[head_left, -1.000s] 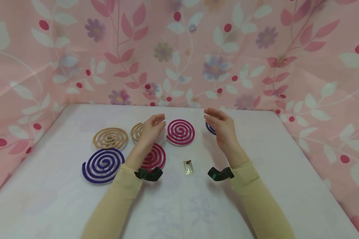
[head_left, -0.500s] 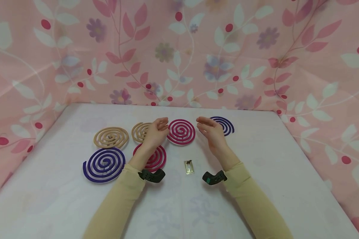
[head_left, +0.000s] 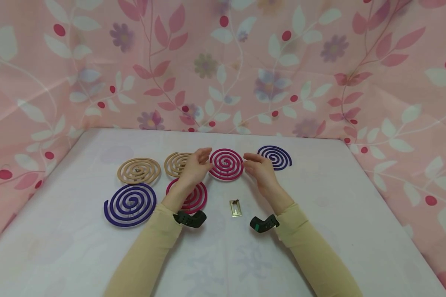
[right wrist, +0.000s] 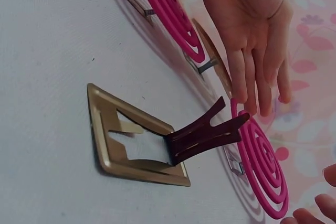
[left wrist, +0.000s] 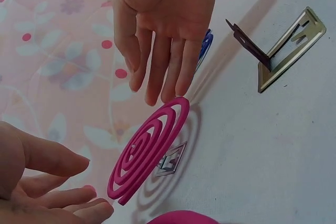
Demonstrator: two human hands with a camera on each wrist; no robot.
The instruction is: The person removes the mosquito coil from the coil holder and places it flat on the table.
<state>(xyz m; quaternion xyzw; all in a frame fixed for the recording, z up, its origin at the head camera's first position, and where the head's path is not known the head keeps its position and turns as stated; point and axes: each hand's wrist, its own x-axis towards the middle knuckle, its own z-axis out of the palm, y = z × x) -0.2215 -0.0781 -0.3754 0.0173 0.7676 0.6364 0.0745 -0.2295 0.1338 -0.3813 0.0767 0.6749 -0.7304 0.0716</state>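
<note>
Far pink coil (head_left: 226,164): sited between the two hands, toward the back of the white table (head_left: 223,255), held raised on a small metal stand (left wrist: 172,160); its ringed shadow is thrown on the surface beneath.

Hands: the left hand (head_left: 198,166) is held at the coil's left edge, the right hand (head_left: 261,168) at its right edge. Both are spread, fingers extended, palms facing inward; nothing is gripped by either. Whether the rim is touched by the fingertips cannot be told.

Handling (judged): very light; stiff but brittle, likely to be snapped if bent or squeezed. The matte finish should not be slippery. Best held by opposite sides of the outer ring, with light, even pressure; the free outer end is better avoided.

Materials: a flat spiral is formed by one even, rounded strand with open gaps between turns. The same form is repeated in the near pink coil (head_left: 198,197), two tan coils (head_left: 138,170) and two violet coils (head_left: 133,203). A loose metal stand (right wrist: 178,148) is seen nearer the front: thin, brassy sheet with a raised edge, a cut-out centre and a dark forked tab bent upward. A pink cloth (head_left: 223,62) printed with leaves and flowers is hung behind.
</note>
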